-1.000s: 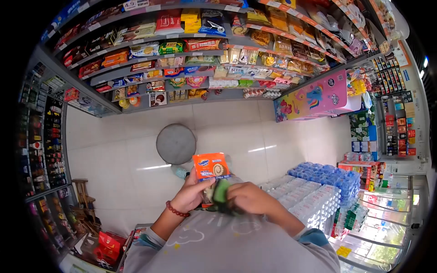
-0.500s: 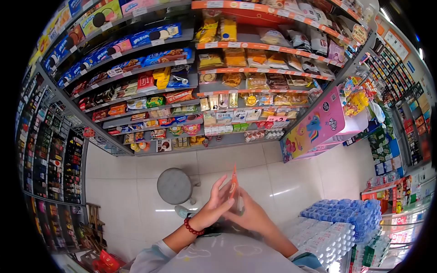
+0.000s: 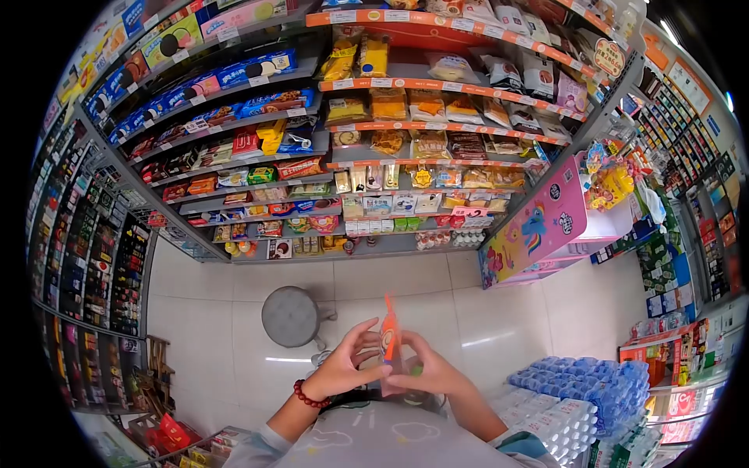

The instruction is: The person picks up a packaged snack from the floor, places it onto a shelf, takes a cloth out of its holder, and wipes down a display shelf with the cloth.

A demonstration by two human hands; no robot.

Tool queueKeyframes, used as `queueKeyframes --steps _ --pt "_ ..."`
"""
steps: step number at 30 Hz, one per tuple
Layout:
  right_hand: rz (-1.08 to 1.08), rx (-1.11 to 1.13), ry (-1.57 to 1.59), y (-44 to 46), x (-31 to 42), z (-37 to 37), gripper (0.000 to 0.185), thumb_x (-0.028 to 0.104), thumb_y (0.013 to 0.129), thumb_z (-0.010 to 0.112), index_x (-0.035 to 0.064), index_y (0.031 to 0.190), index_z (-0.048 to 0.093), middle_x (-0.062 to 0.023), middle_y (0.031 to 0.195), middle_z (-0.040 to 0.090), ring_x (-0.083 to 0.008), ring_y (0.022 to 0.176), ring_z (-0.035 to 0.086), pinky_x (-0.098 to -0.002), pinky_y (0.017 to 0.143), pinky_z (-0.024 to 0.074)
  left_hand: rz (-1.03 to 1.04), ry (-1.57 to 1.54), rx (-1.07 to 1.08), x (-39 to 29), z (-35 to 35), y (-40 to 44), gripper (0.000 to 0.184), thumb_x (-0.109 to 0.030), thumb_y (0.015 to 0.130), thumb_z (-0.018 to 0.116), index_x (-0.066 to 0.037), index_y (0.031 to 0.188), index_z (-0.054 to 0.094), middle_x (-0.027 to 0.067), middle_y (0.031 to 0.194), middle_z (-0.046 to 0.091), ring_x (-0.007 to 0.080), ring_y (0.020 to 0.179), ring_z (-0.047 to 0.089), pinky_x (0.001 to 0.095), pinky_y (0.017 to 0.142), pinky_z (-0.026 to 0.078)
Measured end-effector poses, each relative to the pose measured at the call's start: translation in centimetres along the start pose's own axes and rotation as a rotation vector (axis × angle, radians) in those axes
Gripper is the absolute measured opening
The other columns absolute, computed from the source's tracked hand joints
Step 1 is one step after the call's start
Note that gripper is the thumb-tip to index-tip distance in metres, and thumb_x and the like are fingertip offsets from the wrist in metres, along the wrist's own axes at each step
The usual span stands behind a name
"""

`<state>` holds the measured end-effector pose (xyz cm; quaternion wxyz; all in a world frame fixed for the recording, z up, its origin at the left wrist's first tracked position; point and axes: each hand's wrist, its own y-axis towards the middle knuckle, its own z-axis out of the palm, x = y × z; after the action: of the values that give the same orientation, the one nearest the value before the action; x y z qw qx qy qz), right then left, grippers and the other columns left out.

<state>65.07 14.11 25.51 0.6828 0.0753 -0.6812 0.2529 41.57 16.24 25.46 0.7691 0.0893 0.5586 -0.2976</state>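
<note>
In front of my body I hold a narrow orange package (image 3: 389, 331) upright, seen nearly edge-on, with a pale lower part. It looks like a snack packet, but its exact kind cannot be read. My left hand (image 3: 349, 365), with a red bead bracelet (image 3: 310, 395) at the wrist, grips it from the left, fingers curved behind it and thumb low on its face. From the right, my right hand (image 3: 427, 368) holds the same package, thumb near its lower part. Something green shows between my right fingers, too small to name.
A round grey stool (image 3: 290, 316) stands on the tiled floor ahead. Snack shelves (image 3: 374, 249) run across the far side. To the right are a pink display stand (image 3: 530, 222) and stacked bottle packs (image 3: 581, 386); wooden stools (image 3: 158, 374) stand at left.
The package has turned so more of its orange printed side shows, and both hands have shifted slightly left and lower. The view has moved a little.
</note>
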Motion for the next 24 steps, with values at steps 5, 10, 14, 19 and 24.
queueKeyframes --steps 5,10,14,19,24 --pt "0.047 0.059 -0.071 0.0 1.2 -0.9 0.097 0.035 0.081 0.088 0.0000 0.153 0.033 -0.0169 0.147 0.049 -0.0228 0.128 0.053 -0.0331 0.088 0.0504 0.007 -0.020 -0.061 0.3 0.7 -0.2 0.096 -0.011 0.087 0.083 -0.008 0.161 0.022 0.0147 0.147 0.048 0.0239 0.140 0.047 0.0419 0.119 0.038" --pt "0.003 0.069 -0.075 0.6 0.0 -1.2 0.097 0.035 0.081 0.089 -0.0004 0.152 0.034 -0.0162 0.148 0.047 -0.0233 0.132 0.050 -0.0347 0.092 0.0500 0.079 0.137 -0.098 1.5 0.0 -0.7 0.097 -0.012 0.086 0.084 -0.007 0.161 0.022 0.0154 0.149 0.047 0.0244 0.141 0.046 0.0421 0.121 0.035" --pt "-0.008 0.052 -0.014 1.0 -0.8 -0.9 0.097 0.035 0.081 0.089 -0.0004 0.152 0.034 -0.0162 0.148 0.046 -0.0240 0.135 0.046 -0.0359 0.094 0.0499 0.071 -0.033 -0.045 1.7 -0.5 -0.9 0.090 -0.014 0.092 0.080 -0.007 0.161 0.023 0.0148 0.148 0.049 0.0240 0.141 0.047 0.0414 0.121 0.035" --pt "-0.032 0.013 0.164 1.2 -2.3 -0.6 0.094 0.030 0.084 0.086 -0.0004 0.154 0.032 -0.0151 0.150 0.046 -0.0252 0.137 0.046 -0.0402 0.108 0.0433 -0.045 -0.112 -0.093 1.9 -1.2 -1.2 0.072 -0.015 0.098 0.072 -0.003 0.157 0.032 0.0137 0.145 0.054 0.0213 0.138 0.049 0.0382 0.117 0.040" --pt "0.061 0.016 0.346 1.1 -1.9 -0.1 0.086 0.023 0.088 0.083 -0.0010 0.155 0.034 -0.0116 0.149 0.049 -0.0247 0.139 0.046 -0.0428 0.118 0.0342 -0.108 -0.041 -0.108 2.3 -2.1 -0.9 0.045 -0.010 0.101 0.067 0.002 0.142 0.050 0.0105 0.132 0.064 0.0178 0.122 0.061 0.0348 0.106 0.050"
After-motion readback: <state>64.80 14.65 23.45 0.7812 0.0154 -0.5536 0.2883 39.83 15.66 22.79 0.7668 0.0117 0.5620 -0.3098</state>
